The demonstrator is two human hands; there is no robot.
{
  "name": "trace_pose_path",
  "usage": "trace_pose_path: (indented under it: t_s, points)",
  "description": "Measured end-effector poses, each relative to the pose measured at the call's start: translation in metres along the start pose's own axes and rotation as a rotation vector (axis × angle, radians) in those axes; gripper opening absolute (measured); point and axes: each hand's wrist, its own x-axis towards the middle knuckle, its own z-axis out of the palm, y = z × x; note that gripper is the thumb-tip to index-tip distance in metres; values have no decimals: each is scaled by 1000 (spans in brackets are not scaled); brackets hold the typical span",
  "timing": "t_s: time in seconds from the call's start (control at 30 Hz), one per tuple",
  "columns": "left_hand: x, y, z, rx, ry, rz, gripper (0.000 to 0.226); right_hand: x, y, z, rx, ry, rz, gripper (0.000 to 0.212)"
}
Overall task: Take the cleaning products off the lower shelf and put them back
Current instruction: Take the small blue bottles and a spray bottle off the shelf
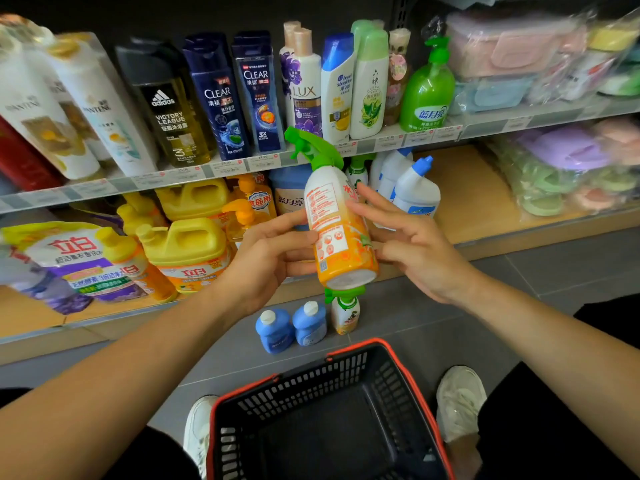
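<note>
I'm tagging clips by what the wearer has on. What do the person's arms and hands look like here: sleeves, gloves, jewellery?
The left forearm and the right forearm are bare right to the picture's edges, so no sleeve shows. The left hand and the right hand are bare too: no gloves, and no watch, bracelet or ring shows.

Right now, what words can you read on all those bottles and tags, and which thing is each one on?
"PANTENE": white bottle
"adidas VICTORY LEAGUE": dark bottle
"CLEAR": left navy bottle
"CLEAR", "3X": right navy bottle
"LUX": purple-flowered bottle
"head & shoulders": blue-capped bottle
"蓝月亮": green pump bottle
"立白": yellow jug
Too blurred or small: shelf price tags, orange spray bottle print.
</note>
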Motion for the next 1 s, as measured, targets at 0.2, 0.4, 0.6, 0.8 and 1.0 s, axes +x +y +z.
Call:
trace_pose_path:
  t_s: [0.2, 0.4, 0.6, 0.8, 1.0]
  points:
    - [-3, 8, -1, -43, -26, 93, 51, 1, -13, -11, -175, -122, -81, 84]
    - [-3, 4, 7, 93, 52, 55, 27, 4, -11, -12, -623, 24, -291, 83]
    - [-1, 2, 7, 182, -18, -10, 37, 6, -3, -17, -353, 13, -139, 78]
    - [2, 8, 0, 443, 105, 279, 22, 7, 0, -14, -260, 39, -41, 70]
    - [-5, 10, 4, 799, -129, 521, 41, 9, 4, -13, -315, 19, -22, 74]
